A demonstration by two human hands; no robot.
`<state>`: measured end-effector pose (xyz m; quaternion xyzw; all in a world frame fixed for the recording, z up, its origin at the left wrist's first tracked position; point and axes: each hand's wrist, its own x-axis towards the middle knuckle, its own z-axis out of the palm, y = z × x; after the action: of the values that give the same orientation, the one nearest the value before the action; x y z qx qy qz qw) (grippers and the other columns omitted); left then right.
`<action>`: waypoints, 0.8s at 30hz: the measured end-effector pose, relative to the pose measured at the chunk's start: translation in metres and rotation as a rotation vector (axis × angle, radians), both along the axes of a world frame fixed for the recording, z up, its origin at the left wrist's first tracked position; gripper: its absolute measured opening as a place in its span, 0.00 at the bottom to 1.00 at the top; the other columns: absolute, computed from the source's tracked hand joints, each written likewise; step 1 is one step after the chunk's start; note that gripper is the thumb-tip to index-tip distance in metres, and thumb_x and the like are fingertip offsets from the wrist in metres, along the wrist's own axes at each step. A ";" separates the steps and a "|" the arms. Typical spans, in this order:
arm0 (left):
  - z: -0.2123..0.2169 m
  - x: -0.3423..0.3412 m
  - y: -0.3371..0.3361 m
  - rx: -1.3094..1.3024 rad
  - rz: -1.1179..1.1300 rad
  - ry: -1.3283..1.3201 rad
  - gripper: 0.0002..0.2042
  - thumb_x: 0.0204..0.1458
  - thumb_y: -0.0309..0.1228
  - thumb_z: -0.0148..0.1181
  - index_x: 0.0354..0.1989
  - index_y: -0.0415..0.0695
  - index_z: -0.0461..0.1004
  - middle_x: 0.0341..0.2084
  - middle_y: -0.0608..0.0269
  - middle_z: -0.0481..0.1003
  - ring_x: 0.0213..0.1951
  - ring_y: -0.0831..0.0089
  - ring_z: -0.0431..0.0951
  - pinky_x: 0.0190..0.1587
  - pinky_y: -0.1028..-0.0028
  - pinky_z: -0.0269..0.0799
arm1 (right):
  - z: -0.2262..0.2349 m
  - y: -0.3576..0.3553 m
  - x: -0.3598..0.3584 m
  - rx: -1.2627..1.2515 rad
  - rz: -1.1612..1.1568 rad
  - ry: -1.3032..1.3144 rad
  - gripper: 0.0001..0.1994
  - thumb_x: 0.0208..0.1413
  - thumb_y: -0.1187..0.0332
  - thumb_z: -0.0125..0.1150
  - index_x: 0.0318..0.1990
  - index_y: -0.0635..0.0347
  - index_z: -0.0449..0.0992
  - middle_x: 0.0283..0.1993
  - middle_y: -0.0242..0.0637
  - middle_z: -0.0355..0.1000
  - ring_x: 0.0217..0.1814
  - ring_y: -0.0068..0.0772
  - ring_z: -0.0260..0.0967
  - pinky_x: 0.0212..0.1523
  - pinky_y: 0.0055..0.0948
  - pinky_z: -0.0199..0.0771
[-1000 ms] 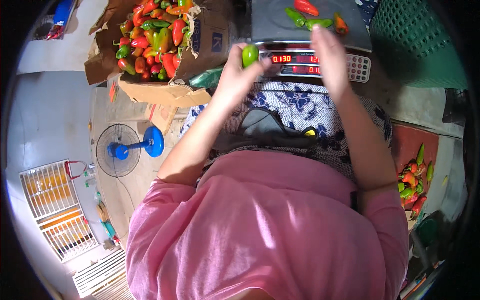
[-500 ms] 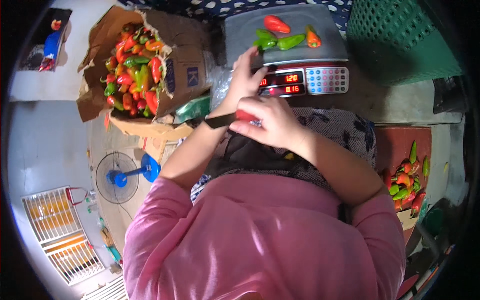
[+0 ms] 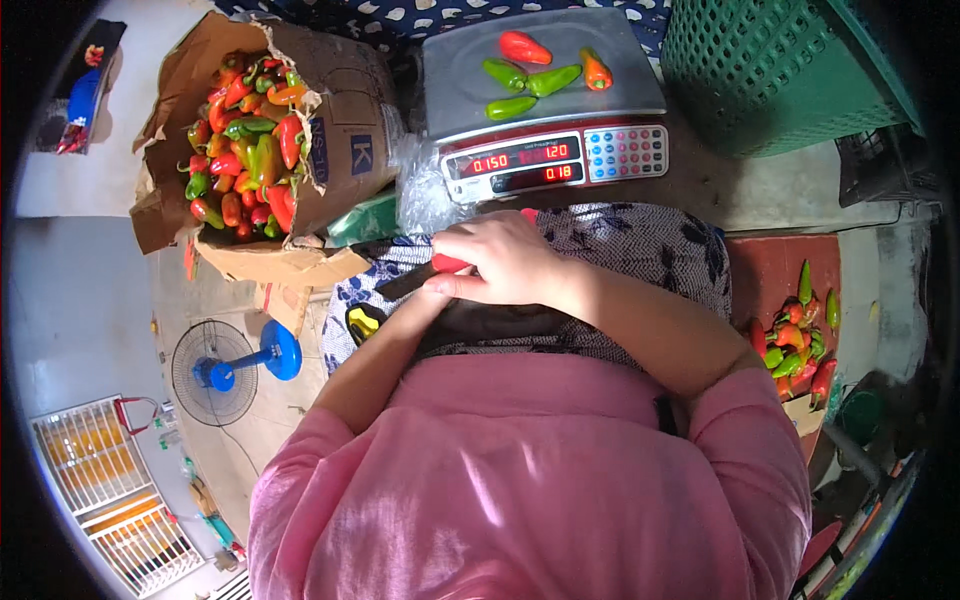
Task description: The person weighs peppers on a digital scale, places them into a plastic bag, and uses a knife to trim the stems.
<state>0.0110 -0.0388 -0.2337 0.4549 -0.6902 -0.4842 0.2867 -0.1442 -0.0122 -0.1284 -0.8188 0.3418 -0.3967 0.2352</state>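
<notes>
In the head view, the right hand (image 3: 510, 265) is seen in the middle, over a lap covered with dark flowered cloth (image 3: 640, 250). Its fingers are curled shut on a small red pepper (image 3: 450, 264), and only a bit of the pepper is seen between them. A dark knife (image 3: 405, 283) pokes out to the left, just under this hand, touching the pepper. The left hand is hidden under the right hand, so it cannot be told how its fingers are set; only the left forearm (image 3: 385, 350) is seen coming up to it. Just past the hands, a grey scale (image 3: 545, 80) is set, with red lit numbers on its front. Three green peppers, one red and one orange are laid on its flat top. To the left, a torn brown box (image 3: 330, 140) is filled with red, green and orange peppers. To the right, more peppers (image 3: 795, 345) are piled beside a red surface. A green basket (image 3: 770, 70) is found at the top right, and a blue fan (image 3: 235, 370) is seen on the floor below.
</notes>
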 end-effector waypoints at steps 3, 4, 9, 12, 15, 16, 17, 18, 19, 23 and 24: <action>-0.003 -0.001 0.001 -0.006 0.012 0.007 0.16 0.53 0.29 0.56 0.50 0.39 0.66 0.42 0.58 0.70 0.44 0.69 0.68 0.45 0.69 0.64 | -0.012 0.001 0.003 -0.097 -0.075 0.076 0.21 0.52 0.44 0.55 0.27 0.55 0.71 0.22 0.41 0.70 0.24 0.47 0.71 0.25 0.43 0.69; -0.004 -0.001 0.001 -0.005 0.016 0.007 0.16 0.53 0.29 0.56 0.49 0.39 0.66 0.42 0.59 0.70 0.44 0.70 0.68 0.45 0.70 0.64 | -0.016 0.000 0.004 -0.114 -0.073 0.102 0.21 0.52 0.44 0.55 0.29 0.55 0.72 0.22 0.41 0.70 0.23 0.47 0.71 0.25 0.43 0.70; -0.009 0.002 0.005 -0.029 0.046 0.005 0.14 0.54 0.29 0.55 0.48 0.39 0.67 0.40 0.62 0.70 0.41 0.74 0.68 0.43 0.72 0.65 | -0.027 0.000 0.008 -0.111 -0.054 0.129 0.21 0.52 0.44 0.54 0.30 0.55 0.73 0.22 0.42 0.72 0.24 0.47 0.72 0.25 0.43 0.70; -0.013 0.005 0.006 -0.074 0.076 -0.007 0.13 0.55 0.28 0.55 0.47 0.39 0.67 0.39 0.63 0.71 0.40 0.76 0.68 0.41 0.73 0.65 | -0.024 0.001 0.008 -0.058 -0.025 0.162 0.20 0.52 0.44 0.54 0.30 0.54 0.72 0.22 0.41 0.71 0.25 0.48 0.71 0.26 0.44 0.69; -0.019 0.012 0.010 -0.153 0.115 -0.031 0.12 0.55 0.28 0.54 0.46 0.39 0.67 0.37 0.65 0.71 0.39 0.79 0.68 0.40 0.74 0.66 | -0.021 -0.001 0.008 -0.013 -0.029 0.187 0.20 0.52 0.45 0.55 0.30 0.53 0.71 0.23 0.41 0.70 0.26 0.49 0.71 0.27 0.45 0.69; -0.019 0.013 0.011 -0.154 0.118 -0.026 0.11 0.56 0.28 0.54 0.46 0.39 0.67 0.37 0.66 0.71 0.38 0.80 0.68 0.40 0.75 0.66 | -0.020 -0.003 0.007 -0.012 -0.053 0.193 0.20 0.52 0.45 0.55 0.29 0.54 0.71 0.24 0.42 0.71 0.25 0.49 0.71 0.27 0.45 0.69; -0.018 0.013 0.011 -0.120 0.099 -0.015 0.11 0.56 0.28 0.54 0.46 0.39 0.68 0.36 0.66 0.71 0.38 0.80 0.68 0.39 0.75 0.66 | -0.014 -0.009 0.004 0.082 -0.063 0.245 0.22 0.53 0.44 0.54 0.29 0.56 0.72 0.24 0.43 0.71 0.28 0.48 0.72 0.29 0.45 0.71; -0.017 0.015 0.011 -0.103 0.081 -0.013 0.11 0.56 0.28 0.54 0.45 0.39 0.68 0.36 0.67 0.71 0.37 0.81 0.68 0.39 0.76 0.66 | -0.015 -0.018 -0.001 0.192 -0.142 0.236 0.23 0.53 0.43 0.53 0.29 0.56 0.73 0.24 0.44 0.72 0.29 0.48 0.73 0.29 0.44 0.71; -0.001 0.009 0.010 0.152 -0.009 0.016 0.03 0.58 0.25 0.51 0.38 0.40 0.69 0.26 0.75 0.67 0.29 0.87 0.64 0.33 0.82 0.62 | -0.019 -0.028 -0.010 0.304 -0.227 0.226 0.24 0.53 0.43 0.53 0.30 0.57 0.74 0.24 0.45 0.72 0.30 0.48 0.73 0.30 0.43 0.71; -0.004 0.008 0.001 0.232 -0.108 0.114 0.02 0.57 0.23 0.51 0.33 0.40 0.69 0.22 0.77 0.65 0.27 0.88 0.62 0.31 0.84 0.60 | -0.015 -0.087 -0.052 0.563 -0.447 0.160 0.27 0.54 0.41 0.50 0.40 0.58 0.77 0.39 0.46 0.76 0.41 0.49 0.74 0.41 0.41 0.73; -0.005 0.007 0.001 0.229 -0.110 0.109 0.02 0.57 0.23 0.51 0.33 0.40 0.69 0.22 0.76 0.65 0.26 0.88 0.62 0.31 0.84 0.60 | -0.020 -0.099 -0.056 0.601 -0.441 0.120 0.28 0.54 0.41 0.50 0.42 0.59 0.76 0.41 0.47 0.75 0.44 0.49 0.73 0.44 0.40 0.71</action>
<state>0.0182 -0.0376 -0.2383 0.4192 -0.6379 -0.5986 0.2431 -0.2000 -0.1115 -0.1486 -0.6419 0.6241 -0.2712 0.3535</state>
